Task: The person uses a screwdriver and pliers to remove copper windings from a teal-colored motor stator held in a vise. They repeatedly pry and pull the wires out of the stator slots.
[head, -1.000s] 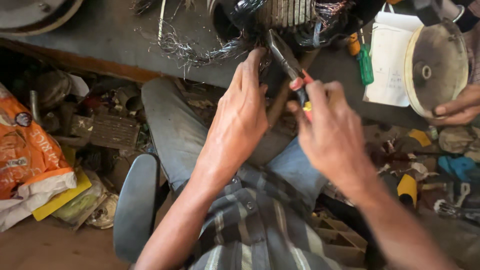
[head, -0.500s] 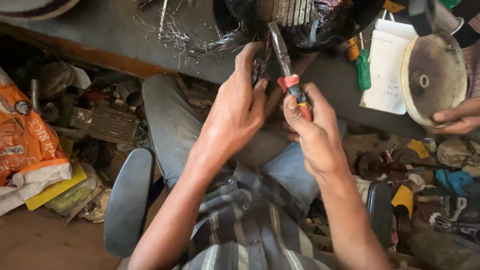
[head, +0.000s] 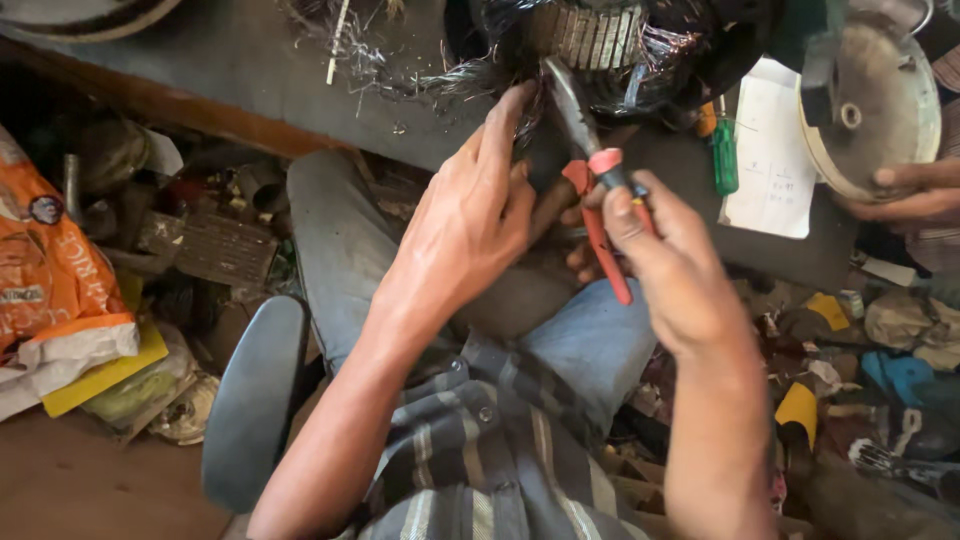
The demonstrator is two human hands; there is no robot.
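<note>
Red-handled pliers (head: 600,190); green screwdriver (head: 724,157) at 3 o'clock of them; orange sack (head: 50,280); grey-striped shirt (head: 480,460); grey desk (head: 250,80).

pliers (head: 590,150) between both hands, screwdriver (head: 724,158) right, motor (head: 600,40) ahead.

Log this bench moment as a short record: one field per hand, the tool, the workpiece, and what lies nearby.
left hand: left hand pinches the wire strands at the motor's edge
right hand: right hand grips the pliers by their red handles
tool: pliers' nose points up into the motor winding
workpiece: wound motor core on the grey bench, loose wire bits around it
nearby: green screwdriver, white paper, round metal cover held by another person's hand
floor: orange bag among scrap
</note>
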